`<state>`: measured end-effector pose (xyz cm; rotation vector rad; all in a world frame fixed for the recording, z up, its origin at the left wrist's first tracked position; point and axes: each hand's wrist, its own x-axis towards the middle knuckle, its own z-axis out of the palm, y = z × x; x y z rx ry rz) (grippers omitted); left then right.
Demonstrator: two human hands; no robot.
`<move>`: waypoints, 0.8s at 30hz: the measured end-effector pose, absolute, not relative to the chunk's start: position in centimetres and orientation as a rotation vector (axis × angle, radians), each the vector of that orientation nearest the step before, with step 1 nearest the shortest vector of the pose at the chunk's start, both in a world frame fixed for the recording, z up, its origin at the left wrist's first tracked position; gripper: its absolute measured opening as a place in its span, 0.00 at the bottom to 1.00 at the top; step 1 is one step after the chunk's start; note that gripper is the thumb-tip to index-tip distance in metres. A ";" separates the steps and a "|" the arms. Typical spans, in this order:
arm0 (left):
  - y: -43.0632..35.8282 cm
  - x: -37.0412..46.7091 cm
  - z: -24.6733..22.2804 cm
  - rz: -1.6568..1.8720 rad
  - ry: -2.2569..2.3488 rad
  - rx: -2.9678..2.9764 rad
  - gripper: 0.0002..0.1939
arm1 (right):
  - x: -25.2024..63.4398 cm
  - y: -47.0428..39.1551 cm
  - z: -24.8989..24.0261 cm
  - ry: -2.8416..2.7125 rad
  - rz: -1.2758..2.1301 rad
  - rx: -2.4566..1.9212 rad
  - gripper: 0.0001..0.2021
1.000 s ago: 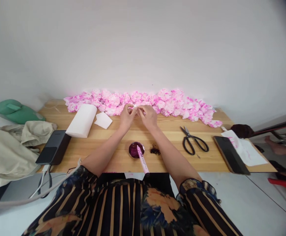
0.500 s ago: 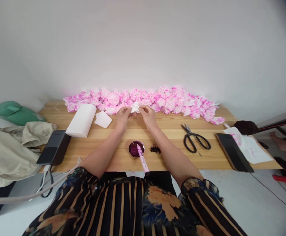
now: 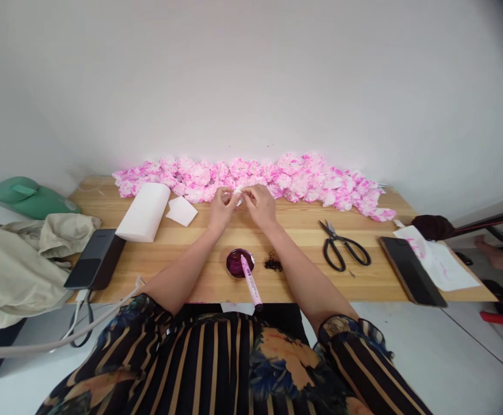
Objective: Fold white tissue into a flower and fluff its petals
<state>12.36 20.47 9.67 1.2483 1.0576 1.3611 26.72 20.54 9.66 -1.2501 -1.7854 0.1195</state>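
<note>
A small piece of white tissue paper [image 3: 238, 191] is pinched between my two hands, just in front of the long heap of pink and white paper flowers [image 3: 307, 176]. My left hand [image 3: 224, 206] grips it from the left. From the right, the thumb and fingers of my right hand [image 3: 258, 204] close on it; much of the paper is hidden by the fingers. Nearer to me, a pink marker [image 3: 252, 282] leans on a small round dish of dark purple liquid [image 3: 234, 264]. A little pile of dark threads or ties [image 3: 272, 262] lies beside the dish.
On the left stand a stack of white tissue [image 3: 143, 213], cut white pieces [image 3: 182, 211] and a dark power bank [image 3: 94, 259] with cables. To the right lie black-handled scissors [image 3: 341, 246], a phone [image 3: 412, 270] and a pink-stained sheet [image 3: 445, 265]. A wall rises behind the table.
My hands have come closer together, the left moving right. The tissue piece, spread wider before, is now bunched smaller between my fingers.
</note>
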 end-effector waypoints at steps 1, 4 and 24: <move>20.5 12.3 9.7 1.356 1.067 1.253 0.16 | 26.6 20.5 9.6 -1.793 0.118 -1.249 0.11; 20.8 12.2 9.7 1.368 1.089 1.246 0.15 | 26.4 20.4 9.7 -1.796 0.137 -1.254 0.10; 21.0 12.5 8.8 1.429 1.004 1.253 0.10 | 26.9 20.5 9.8 -1.726 0.168 -1.233 0.12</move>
